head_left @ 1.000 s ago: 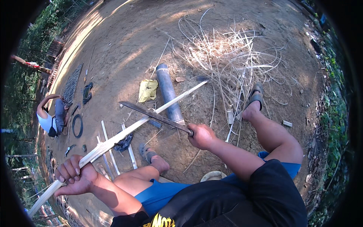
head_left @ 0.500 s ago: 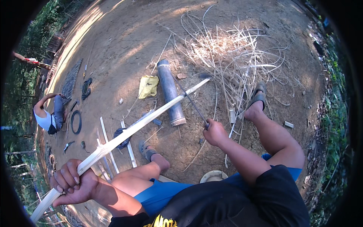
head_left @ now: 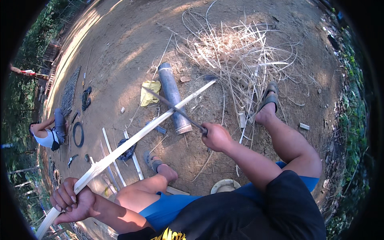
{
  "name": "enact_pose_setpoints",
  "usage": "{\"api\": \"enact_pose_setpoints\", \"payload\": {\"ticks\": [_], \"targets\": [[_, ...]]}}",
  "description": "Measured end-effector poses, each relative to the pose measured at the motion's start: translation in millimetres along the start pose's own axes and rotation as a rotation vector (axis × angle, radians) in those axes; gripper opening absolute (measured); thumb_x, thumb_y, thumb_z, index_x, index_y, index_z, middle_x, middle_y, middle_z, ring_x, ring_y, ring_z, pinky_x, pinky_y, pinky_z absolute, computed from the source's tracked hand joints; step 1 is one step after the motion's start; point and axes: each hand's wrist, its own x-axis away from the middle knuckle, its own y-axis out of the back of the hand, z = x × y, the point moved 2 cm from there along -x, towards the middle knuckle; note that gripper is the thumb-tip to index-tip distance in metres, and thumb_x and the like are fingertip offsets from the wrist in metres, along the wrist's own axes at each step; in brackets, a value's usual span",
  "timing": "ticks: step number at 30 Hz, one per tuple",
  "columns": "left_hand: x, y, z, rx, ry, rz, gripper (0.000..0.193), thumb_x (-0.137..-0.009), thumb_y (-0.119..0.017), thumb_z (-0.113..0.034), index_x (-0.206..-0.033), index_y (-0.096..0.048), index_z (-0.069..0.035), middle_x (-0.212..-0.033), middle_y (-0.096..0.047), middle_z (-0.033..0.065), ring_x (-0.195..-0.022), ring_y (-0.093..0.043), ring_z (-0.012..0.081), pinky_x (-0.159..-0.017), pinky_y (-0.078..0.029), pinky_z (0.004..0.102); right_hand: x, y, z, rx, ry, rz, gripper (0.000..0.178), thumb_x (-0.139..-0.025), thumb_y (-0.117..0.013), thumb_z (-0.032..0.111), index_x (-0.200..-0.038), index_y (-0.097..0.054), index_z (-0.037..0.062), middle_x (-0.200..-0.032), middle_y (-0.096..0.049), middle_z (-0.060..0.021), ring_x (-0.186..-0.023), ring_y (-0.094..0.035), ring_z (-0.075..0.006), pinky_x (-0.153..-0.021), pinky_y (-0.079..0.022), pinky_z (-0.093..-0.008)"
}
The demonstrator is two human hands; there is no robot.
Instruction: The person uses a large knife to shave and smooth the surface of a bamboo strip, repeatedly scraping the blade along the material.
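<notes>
My left hand (head_left: 74,200) is wrapped round the lower part of a long pale split-bamboo strip (head_left: 132,141). The strip slants up to the right, passing over a dark grey log (head_left: 171,90) on the ground, with its far tip beyond the log. In my right hand (head_left: 217,137) is the handle of a long, narrow-bladed knife (head_left: 188,118). Its blade crosses the strip near the log and points up to the left. From this view I cannot tell how deeply the edge meets the strip. A rough, splintered patch shows on the strip nearer my left hand.
A tangled heap of thin shavings (head_left: 240,52) lies beyond my right foot. Left of the log is a yellow bag (head_left: 150,93). More pale strips (head_left: 134,156) and a dark plastic bag (head_left: 127,149) lie near my left foot. Another person (head_left: 50,130) crouches far left by a wire coil (head_left: 78,134).
The knife has moved left and down along the strip toward me, its tip now reaching past the log to the yellow bag. My left hand still grips the strip.
</notes>
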Motion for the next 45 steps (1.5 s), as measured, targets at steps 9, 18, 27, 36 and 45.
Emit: {"api": "enact_pose_setpoints", "payload": {"ticks": [9,18,27,36,45], "targets": [[-14,23,5,-0.033,-0.069,-0.055,0.059,-0.077,-0.059,-0.071,-0.068,-0.045,-0.014,-0.050,-0.035,-0.0094,-0.042,-0.036,0.0039,-0.045,-0.033,0.0203,-47,10,-55,0.053,-0.189,0.010,0.032,-0.082,-0.060,0.016,-0.113,-0.059,0.0093,-0.104,-0.066,-0.0185,-0.099,-0.063,-0.0370,-0.089,-0.050,-0.0459],[-26,36,8,-0.051,-0.057,-0.103,0.068,-0.079,-0.044,-0.081,-0.065,-0.044,-0.014,-0.048,-0.034,-0.0084,-0.039,-0.034,0.0053,-0.045,-0.031,0.0213,-94,13,-144,0.060,-0.263,-0.125,0.032,-0.079,-0.061,0.015,-0.110,-0.061,0.0093,-0.101,-0.067,-0.0188,-0.098,-0.063,-0.0378,-0.087,-0.050,-0.0463],[-43,68,-1,-0.141,-0.007,-0.201,0.077,-0.074,-0.027,-0.090,-0.059,-0.039,-0.015,-0.045,-0.033,-0.0071,-0.040,-0.033,0.0055,-0.047,-0.031,0.0214,-125,8,-214,0.058,-0.420,-0.137,0.032,-0.077,-0.060,0.017,-0.108,-0.062,0.0074,-0.098,-0.066,-0.0220,-0.097,-0.062,-0.0401,-0.087,-0.050,-0.0466],[-59,109,-17,-0.103,0.022,-0.245,0.077,-0.075,-0.024,-0.090,-0.060,-0.038,-0.016,-0.046,-0.033,-0.0064,-0.038,-0.030,0.0061,-0.048,-0.026,0.0238,-145,9,-250,0.015,-0.496,-0.077,0.038,-0.080,-0.058,0.014,-0.117,-0.059,0.0041,-0.108,-0.065,-0.0228,-0.106,-0.061,-0.0375,-0.091,-0.049,-0.0450],[-44,107,-8,-0.137,0.020,-0.342,0.070,-0.084,-0.032,-0.081,-0.069,-0.043,-0.013,-0.050,-0.034,-0.0049,-0.043,-0.035,0.0077,-0.051,-0.033,0.0247,-154,7,-269,0.026,-0.538,-0.098,0.033,-0.079,-0.059,0.017,-0.107,-0.063,-0.0002,-0.105,-0.066,-0.0245,-0.099,-0.064,-0.0401,-0.089,-0.049,-0.0462]]}}
